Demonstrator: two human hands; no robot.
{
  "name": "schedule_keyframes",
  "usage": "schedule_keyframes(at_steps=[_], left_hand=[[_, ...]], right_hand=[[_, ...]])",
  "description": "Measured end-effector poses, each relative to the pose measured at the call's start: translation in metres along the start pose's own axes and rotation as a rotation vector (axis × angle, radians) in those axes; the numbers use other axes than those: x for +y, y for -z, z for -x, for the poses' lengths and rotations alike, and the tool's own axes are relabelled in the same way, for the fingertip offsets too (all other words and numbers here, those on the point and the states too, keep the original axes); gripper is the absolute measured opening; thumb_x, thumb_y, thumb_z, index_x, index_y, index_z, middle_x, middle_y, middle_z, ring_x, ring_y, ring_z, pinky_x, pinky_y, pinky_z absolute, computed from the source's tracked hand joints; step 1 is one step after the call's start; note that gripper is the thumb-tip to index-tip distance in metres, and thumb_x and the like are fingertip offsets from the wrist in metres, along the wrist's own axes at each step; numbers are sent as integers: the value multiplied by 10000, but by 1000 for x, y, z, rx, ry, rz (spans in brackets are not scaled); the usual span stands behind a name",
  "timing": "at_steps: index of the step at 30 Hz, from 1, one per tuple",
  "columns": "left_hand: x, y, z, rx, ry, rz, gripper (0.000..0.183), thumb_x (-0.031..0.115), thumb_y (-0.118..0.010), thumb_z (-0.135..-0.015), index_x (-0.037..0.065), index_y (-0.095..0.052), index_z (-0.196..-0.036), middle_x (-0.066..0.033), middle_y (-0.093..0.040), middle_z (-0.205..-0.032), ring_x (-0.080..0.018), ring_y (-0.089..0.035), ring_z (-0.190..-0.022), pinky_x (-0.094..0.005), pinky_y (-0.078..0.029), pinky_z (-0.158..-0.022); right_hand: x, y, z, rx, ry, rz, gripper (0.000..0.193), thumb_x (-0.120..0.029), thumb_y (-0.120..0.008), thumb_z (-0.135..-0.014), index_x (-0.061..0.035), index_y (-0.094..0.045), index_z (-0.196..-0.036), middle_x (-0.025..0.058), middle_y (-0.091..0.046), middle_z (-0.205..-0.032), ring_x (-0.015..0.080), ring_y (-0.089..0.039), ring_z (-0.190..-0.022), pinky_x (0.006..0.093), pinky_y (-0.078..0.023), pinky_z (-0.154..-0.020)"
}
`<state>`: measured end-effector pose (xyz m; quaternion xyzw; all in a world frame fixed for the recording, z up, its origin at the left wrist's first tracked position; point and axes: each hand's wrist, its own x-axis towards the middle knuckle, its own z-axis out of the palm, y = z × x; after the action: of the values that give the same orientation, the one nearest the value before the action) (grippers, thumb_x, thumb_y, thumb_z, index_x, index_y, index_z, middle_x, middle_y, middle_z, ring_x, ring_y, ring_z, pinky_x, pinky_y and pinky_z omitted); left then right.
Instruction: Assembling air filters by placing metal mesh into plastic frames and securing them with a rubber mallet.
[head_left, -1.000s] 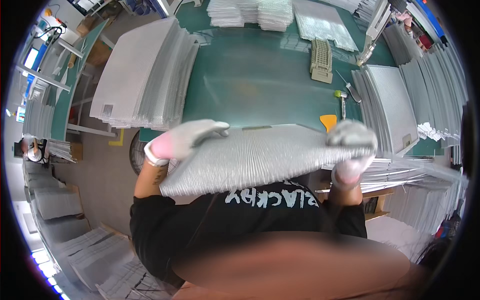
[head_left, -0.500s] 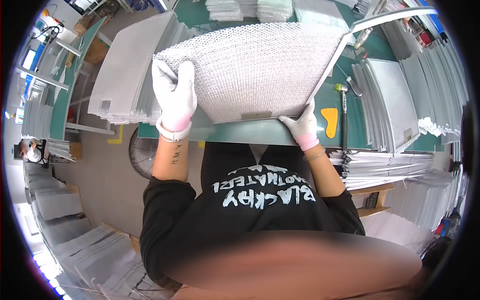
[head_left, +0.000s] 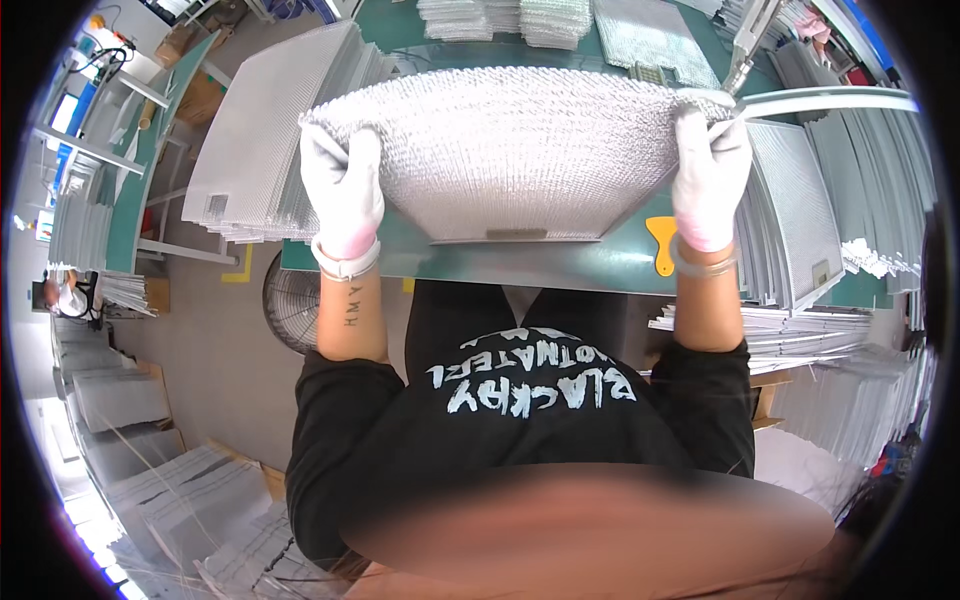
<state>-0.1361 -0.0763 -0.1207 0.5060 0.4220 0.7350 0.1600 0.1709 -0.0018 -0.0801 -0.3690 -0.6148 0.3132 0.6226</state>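
Note:
A large silvery metal mesh panel [head_left: 510, 150] is held flat above the green table [head_left: 540, 265], its near edge toward my body. My left hand [head_left: 343, 190], in a white glove, grips the panel's left side. My right hand [head_left: 708, 180], also gloved in white, grips the right side near the far corner. A small grey tab shows on the panel's near edge. Both forearms are bare below black sleeves.
A tall stack of mesh panels [head_left: 265, 140] leans at the left of the table, more panels [head_left: 800, 210] stand at the right. A yellow scraper [head_left: 664, 243] lies on the table edge. A round fan [head_left: 290, 300] stands on the floor. Another person [head_left: 65, 295] sits far left.
The panel has been lifted from waist height, turned up and swung out over the table. Both hands moved forward and apart, now gripping its left and right sides.

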Motion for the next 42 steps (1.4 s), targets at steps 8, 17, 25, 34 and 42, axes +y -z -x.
schedule_keyframes(at_steps=[8, 17, 25, 34, 42], left_hand=[[22, -18, 15, 49, -11, 175, 184, -107, -547, -844, 24, -506, -966, -46, -563, -988, -83, -516, -853, -215, -426, -785], [7, -8, 11, -16, -66, 104, 155, -84, -552, -866, 32, -507, -959, -9, -530, -928, -65, -471, -818, -215, -412, -774], [4, -4, 11, -72, -56, 137, 124, -23, -598, -904, 40, -497, -938, -16, -556, -953, -55, -488, -854, -221, -424, -799], [18, -7, 12, -145, -7, 190, 134, -6, -597, -917, 28, -532, -1029, 18, -562, -921, -34, -502, -815, -204, -435, -734], [40, 10, -8, -337, 124, 208, 232, 21, -616, -918, -11, -564, -1142, -16, -620, -997, -32, -544, -856, -208, -447, -703]], right_hand=[[6, 2, 12, 47, 85, -60, 374, 36, -601, -901, -10, -526, -1264, 56, -626, -1008, 69, -544, -836, 224, -452, -777], [-28, 34, -23, -235, 449, 372, 687, -128, -743, -818, -43, -422, -1420, 119, -679, -998, 144, -623, -757, 269, -507, -656], [-104, 39, -60, -856, 780, 800, 453, -43, -668, -806, -71, -629, -1257, 149, -613, -880, 331, -601, -757, 399, -486, -697], [-116, 2, -68, -1078, 683, 636, 482, -12, -633, -793, -122, -622, -1262, 122, -673, -1081, 299, -647, -1003, 353, -524, -870], [-130, -24, -65, -1249, 426, 582, 505, 21, -597, -772, -69, -603, -1269, 179, -653, -1086, 329, -637, -1017, 387, -508, -900]])
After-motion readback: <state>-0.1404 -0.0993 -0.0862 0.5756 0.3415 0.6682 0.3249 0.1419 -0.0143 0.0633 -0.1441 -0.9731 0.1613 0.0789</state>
